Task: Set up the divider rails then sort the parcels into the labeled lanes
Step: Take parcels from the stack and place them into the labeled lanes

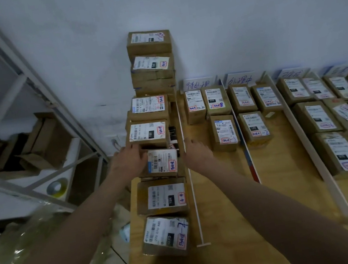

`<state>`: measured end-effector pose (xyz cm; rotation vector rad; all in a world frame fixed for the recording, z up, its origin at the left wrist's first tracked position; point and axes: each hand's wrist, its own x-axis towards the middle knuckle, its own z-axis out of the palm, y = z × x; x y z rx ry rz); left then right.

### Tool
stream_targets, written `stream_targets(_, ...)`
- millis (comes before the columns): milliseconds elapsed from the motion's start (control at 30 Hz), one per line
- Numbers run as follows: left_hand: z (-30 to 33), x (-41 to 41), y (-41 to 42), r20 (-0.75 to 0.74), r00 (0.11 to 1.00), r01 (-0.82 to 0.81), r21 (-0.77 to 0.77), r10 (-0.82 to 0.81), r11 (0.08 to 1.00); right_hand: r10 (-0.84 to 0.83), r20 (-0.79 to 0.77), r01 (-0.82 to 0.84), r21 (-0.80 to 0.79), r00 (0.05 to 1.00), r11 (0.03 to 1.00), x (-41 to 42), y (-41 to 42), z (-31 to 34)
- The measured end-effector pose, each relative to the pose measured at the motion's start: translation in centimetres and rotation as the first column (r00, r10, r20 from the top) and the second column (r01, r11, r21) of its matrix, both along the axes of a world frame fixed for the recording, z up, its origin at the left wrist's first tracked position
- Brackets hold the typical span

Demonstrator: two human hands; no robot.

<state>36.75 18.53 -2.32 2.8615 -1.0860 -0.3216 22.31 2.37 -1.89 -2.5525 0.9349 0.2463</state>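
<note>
Overall, I see a wooden table [234, 212] set against a white wall [198, 18], with a metal shelving rack [30, 88] standing to its left. White divider rails cross the tabletop front to back; the leftmost rail [191, 185] separates a left strip from the lanes. Paper lane labels [197, 83] stand at the far edge. In the lanes, cardboard parcels [224, 133] sit in rows, each bearing a shipping label. In the left strip, unsorted parcels are stacked in a column running back to the wall. My left hand [128, 160] rests against the left side of one parcel [161, 163] in that column, fingers curved onto its edge; I cannot tell whether it grips. My right hand [196, 151] hovers open, holding nothing, just right of the leftmost rail. A tape roll [57, 187] lies on a lower rack shelf.
</note>
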Motion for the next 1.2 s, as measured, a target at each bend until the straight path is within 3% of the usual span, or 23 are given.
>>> stream_targets(200,-3.3,-0.2,1.9,-0.249,0.960,-0.137,-0.031,0.125,0.990,-0.130,0.041,0.110,0.316,0.991,0.942,2.0,2.6,-1.9)
stream_targets(600,-3.7,-1.4,1.8,-0.351,0.918,-0.256,-0.170,0.184,0.952,-0.273,0.194,0.161,0.453,0.942,0.877,1.7,2.9,-1.1)
stream_targets(733,-2.3,-2.2,1.9,-0.346,0.924,-0.253,-0.236,0.162,0.938,-0.274,0.204,0.150,0.472,0.940,0.869,0.6,2.7,0.8)
stream_targets(900,0.1,-3.1,1.1,-0.364,0.929,-0.178,-0.301,0.060,0.937,-0.251,0.087,0.166,0.541,0.964,0.825,-1.3,2.1,2.2)
stream_targets(1067,1.8,-3.7,-0.8,-0.402,0.910,-0.057,-0.359,-0.099,0.932,-0.393,0.115,0.233,0.645,0.912,0.728,-5.2,1.2,2.7)
stream_targets(1200,2.6,-5.8,-2.7,-0.447,0.887,-0.096,-0.430,-0.120,0.898,-0.542,0.110,0.313,0.714,0.833,0.626,-8.3,1.1,2.6)
